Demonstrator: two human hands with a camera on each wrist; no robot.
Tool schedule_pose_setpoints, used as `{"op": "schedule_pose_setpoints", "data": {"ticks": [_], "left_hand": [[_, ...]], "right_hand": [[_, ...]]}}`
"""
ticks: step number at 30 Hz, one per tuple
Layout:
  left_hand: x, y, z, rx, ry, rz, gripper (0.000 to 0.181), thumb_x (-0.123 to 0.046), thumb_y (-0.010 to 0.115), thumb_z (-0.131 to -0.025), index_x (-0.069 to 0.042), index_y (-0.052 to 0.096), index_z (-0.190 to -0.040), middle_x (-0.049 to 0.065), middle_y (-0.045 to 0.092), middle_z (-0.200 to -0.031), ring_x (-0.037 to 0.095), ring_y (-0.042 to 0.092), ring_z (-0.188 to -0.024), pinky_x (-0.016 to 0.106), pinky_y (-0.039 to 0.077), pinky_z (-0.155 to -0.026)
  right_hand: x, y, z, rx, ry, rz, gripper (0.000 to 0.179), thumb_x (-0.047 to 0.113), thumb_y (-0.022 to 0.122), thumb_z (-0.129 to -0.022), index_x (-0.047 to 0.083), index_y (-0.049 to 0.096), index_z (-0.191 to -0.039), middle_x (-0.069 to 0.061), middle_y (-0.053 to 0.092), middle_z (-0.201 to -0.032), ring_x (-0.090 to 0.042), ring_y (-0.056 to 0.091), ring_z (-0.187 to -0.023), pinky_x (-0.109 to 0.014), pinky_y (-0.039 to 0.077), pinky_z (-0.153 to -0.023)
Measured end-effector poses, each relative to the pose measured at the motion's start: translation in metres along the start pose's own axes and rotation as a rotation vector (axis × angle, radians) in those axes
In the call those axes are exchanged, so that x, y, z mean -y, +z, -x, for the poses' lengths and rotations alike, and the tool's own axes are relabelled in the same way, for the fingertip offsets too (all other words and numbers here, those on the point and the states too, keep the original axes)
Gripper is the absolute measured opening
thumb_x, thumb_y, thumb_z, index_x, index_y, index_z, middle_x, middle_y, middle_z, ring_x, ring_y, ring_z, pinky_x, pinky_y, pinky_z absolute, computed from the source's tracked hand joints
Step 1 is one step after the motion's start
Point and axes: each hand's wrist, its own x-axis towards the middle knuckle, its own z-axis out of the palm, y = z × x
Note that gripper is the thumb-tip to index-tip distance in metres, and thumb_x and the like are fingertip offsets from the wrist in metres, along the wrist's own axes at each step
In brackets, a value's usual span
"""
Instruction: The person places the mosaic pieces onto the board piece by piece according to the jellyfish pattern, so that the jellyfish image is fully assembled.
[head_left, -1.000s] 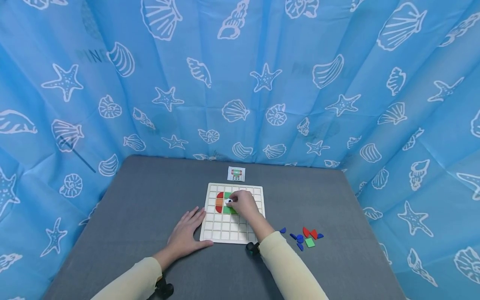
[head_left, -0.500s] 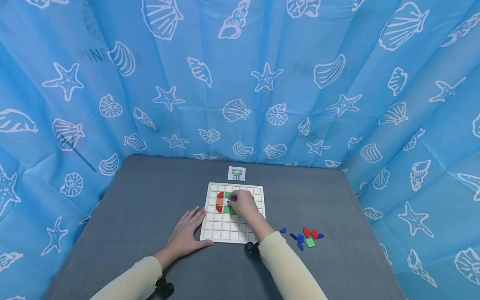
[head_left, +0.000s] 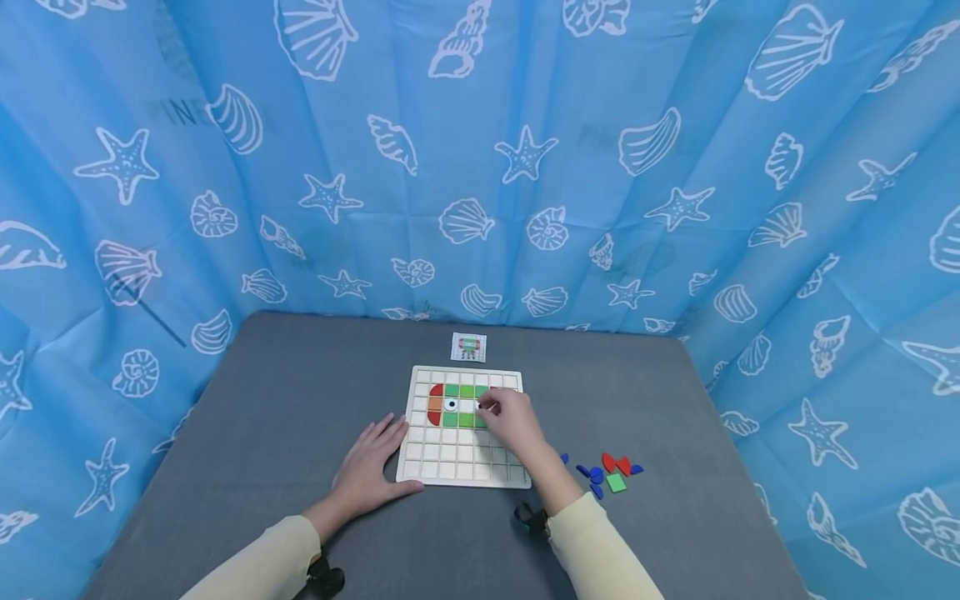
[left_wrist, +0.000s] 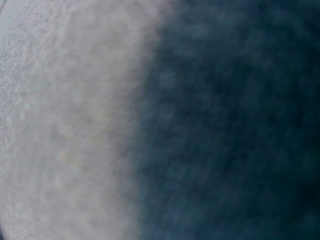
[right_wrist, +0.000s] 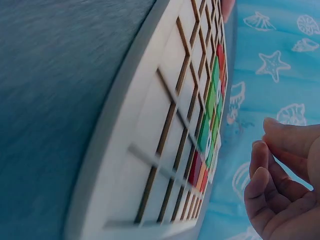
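A cream grid board [head_left: 448,452] lies on the grey table. Its upper rows hold a row of green tiles [head_left: 467,421], red rounded corner tiles, an orange square tile [head_left: 435,403] and two eye tiles. The left eye tile [head_left: 451,405] lies in a cell, plainly visible. My right hand [head_left: 516,423] is over the board's right part, beside the other eye tile [right_wrist: 208,145]; thumb and forefinger tips meet, and I see nothing between them in the right wrist view. My left hand [head_left: 367,467] rests spread on the table, fingertips and thumb touching the board's left edge and lower corner.
A small picture card [head_left: 468,347] lies behind the board. To the right are loose blue pieces [head_left: 596,475], red pieces [head_left: 608,462] and a green square [head_left: 616,482]. A blue shell-print curtain [head_left: 480,167] hangs behind. The left wrist view is blurred.
The right hand has let go of the left eye tile, now lying in its cell, and moved right to the other eye tile. The left hand stays at the board's edge.
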Motion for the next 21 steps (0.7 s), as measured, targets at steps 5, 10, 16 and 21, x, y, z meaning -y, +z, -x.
{"op": "schedule_pose_setpoints", "data": {"ticks": [5,10,16,21], "left_hand": [[-0.001,0.001,0.0,-0.003,-0.005,0.007,0.114,-0.086,0.061,-0.074,-0.013,0.037,-0.157,0.003,0.035,-0.164,0.029,0.024,-0.154,0.054,0.021,-0.124],[0.0,0.0,0.0,0.001,-0.006,-0.004,0.114,-0.085,0.061,-0.074,-0.012,0.036,-0.157,0.004,0.035,-0.164,0.03,0.025,-0.154,0.054,0.021,-0.124],[-0.001,-0.001,0.0,0.015,-0.005,-0.004,0.113,-0.084,0.061,-0.075,-0.013,0.034,-0.158,0.003,0.033,-0.165,0.029,0.023,-0.155,0.053,0.02,-0.125],[-0.001,-0.002,0.001,0.021,-0.005,0.017,0.112,-0.082,0.063,-0.075,-0.013,0.034,-0.158,0.003,0.033,-0.165,0.029,0.022,-0.155,0.053,0.019,-0.125]], "right_hand": [[-0.015,-0.012,0.014,-0.04,0.029,-0.007,0.018,0.014,0.076,-0.09,0.006,0.077,-0.106,-0.002,0.073,-0.09,-0.013,0.065,-0.079,-0.03,0.054,-0.067],[-0.032,-0.024,0.028,-0.093,0.043,-0.021,0.017,0.01,0.078,-0.088,0.005,0.077,-0.104,-0.003,0.072,-0.088,-0.015,0.066,-0.079,-0.032,0.056,-0.068],[-0.051,-0.04,0.045,-0.16,0.076,-0.001,0.018,0.01,0.08,-0.086,0.004,0.077,-0.103,-0.003,0.073,-0.089,-0.016,0.066,-0.079,-0.036,0.057,-0.071],[-0.067,-0.053,0.058,-0.183,0.103,0.024,0.018,0.01,0.079,-0.087,0.005,0.077,-0.104,-0.003,0.074,-0.09,-0.016,0.065,-0.079,-0.035,0.056,-0.071]]}}
